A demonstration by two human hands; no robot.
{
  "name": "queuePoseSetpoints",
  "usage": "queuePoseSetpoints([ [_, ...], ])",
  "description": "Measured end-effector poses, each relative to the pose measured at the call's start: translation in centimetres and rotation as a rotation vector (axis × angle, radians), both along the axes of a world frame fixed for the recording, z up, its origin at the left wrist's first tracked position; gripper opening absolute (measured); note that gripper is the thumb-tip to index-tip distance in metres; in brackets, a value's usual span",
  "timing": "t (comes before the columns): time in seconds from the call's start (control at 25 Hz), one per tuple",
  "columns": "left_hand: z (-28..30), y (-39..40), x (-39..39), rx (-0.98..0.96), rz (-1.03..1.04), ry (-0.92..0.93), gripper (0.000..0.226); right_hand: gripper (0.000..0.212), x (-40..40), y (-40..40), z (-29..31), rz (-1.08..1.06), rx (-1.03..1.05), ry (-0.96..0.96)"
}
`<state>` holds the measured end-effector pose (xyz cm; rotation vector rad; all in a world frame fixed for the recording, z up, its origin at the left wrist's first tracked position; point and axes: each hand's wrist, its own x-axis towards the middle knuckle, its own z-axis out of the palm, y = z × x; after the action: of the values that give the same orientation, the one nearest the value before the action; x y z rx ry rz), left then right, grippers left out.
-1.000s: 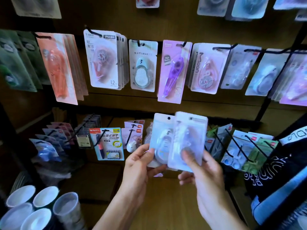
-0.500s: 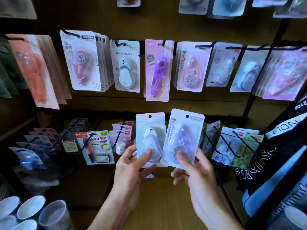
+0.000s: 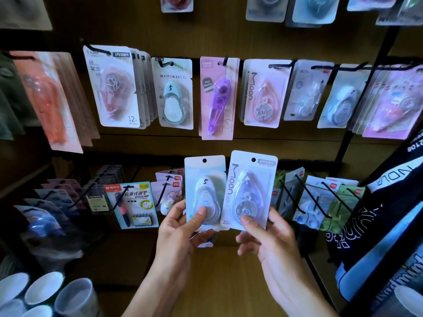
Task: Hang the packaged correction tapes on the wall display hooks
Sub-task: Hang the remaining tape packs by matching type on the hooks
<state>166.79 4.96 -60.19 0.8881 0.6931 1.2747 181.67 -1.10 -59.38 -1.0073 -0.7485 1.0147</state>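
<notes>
The left hand (image 3: 180,232) has its grip pinched on a pale blue correction tape pack (image 3: 205,191); the right hand (image 3: 267,239) pinches a lilac Moon pack (image 3: 250,191) just beside it; both packs are upright, below the wall hooks (image 3: 280,65) and not yet hung.

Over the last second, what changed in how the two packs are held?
The Moon pack in the right hand slid off the pale blue pack in the left hand; they were overlapped and tilted, and now face the camera almost side by side, touching at one edge. Both hands keep their grip; nothing has been hung.
</notes>
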Motion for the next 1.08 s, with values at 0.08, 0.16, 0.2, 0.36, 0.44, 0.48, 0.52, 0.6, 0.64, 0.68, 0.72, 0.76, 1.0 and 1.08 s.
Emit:
queuePoseSetpoints([
  [0.08, 0.0, 0.1, 0.0, 0.011, 0.003, -0.009, 0.033, 0.022, 0.0, 0.0, 0.3, 0.027, -0.009, 0.08],
  [0.16, 0.5, 0.2, 0.1, 0.034, -0.005, -0.037, 0.031, 0.021, 0.3, -0.2, 1.0, 0.079, -0.005, 0.238],
  [0.2, 1.1, 0.3, 0.1, 0.05, -0.015, -0.067, 0.029, 0.027, 0.4, -0.4, 1.7, 0.099, 0.016, 0.301],
  [0.36, 3.9, 0.4, 0.3, 0.144, -0.019, -0.185, 0.021, 0.081, 1.4, -1.2, 4.4, 0.123, 0.149, 0.337],
  [0.44, 4.9, 0.4, 0.4, 0.168, -0.015, -0.222, 0.021, 0.09, 1.9, -1.7, 5.6, 0.119, 0.177, 0.327],
  [0.48, 5.1, 0.5, 0.4, 0.167, -0.007, -0.225, 0.022, 0.089, 2.1, -1.9, 6.0, 0.118, 0.184, 0.331],
  [0.52, 5.2, 0.5, 0.5, 0.159, 0.006, -0.226, 0.023, 0.086, 2.4, -2.1, 6.2, 0.115, 0.188, 0.329],
  [0.6, 5.3, 0.8, 0.5, 0.141, 0.057, -0.234, 0.021, 0.082, 2.4, -2.5, 6.7, 0.127, 0.187, 0.271],
  [0.64, 5.3, 1.1, 0.3, 0.14, 0.088, -0.243, 0.02, 0.081, 2.2, -2.6, 6.8, 0.132, 0.179, 0.229],
  [0.68, 5.4, 1.6, -0.2, 0.146, 0.132, -0.263, 0.021, 0.081, 1.9, -2.6, 6.9, 0.133, 0.168, 0.191],
  [0.72, 5.5, 2.1, -1.4, 0.159, 0.2, -0.288, 0.022, 0.081, 1.4, -2.5, 7.0, 0.145, 0.155, 0.158],
  [0.76, 5.6, 2.5, -2.8, 0.17, 0.272, -0.306, 0.025, 0.081, 0.8, -2.4, 7.0, 0.16, 0.146, 0.131],
  [1.0, 4.5, 4.6, -8.4, 0.154, 0.543, -0.255, 0.01, 0.073, -3.8, -0.5, 8.0, 0.255, 0.106, -0.076],
  [1.08, 4.2, 4.5, -9.2, 0.181, 0.608, -0.193, 0.011, 0.047, -5.5, 0.5, 8.6, 0.282, 0.09, -0.129],
])
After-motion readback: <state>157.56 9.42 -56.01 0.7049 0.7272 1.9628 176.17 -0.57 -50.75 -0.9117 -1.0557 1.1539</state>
